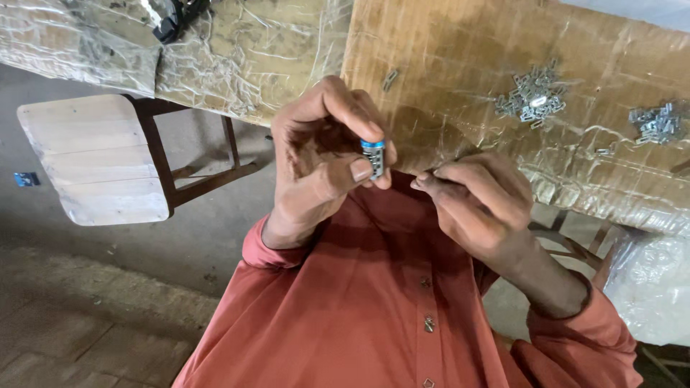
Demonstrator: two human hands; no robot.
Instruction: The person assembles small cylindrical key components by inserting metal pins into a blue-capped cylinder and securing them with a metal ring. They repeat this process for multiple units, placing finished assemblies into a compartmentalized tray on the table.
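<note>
Taped cardboard table | left hand grip pinches small cylinder | right hand grip pinched narrow

Soft, even daylight fills the head view, moderately bright, no hard beam anywhere. The plastic-wrapped tabletop catches it most, throwing pale glare off its creases, strongest in the crinkled film toward the upper left. The upper right corner washes out to near white. Shadows are gentle: a dim patch lies on the table just above the left hand, and its cupped palm sits dark. The small blue-capped metal cylinder reads fairly sharp. The heaps of small metal clips go soft and grainy. Wide-lens stretch bends the wooden stool and the floor at the left edge, which looks duller.
</note>
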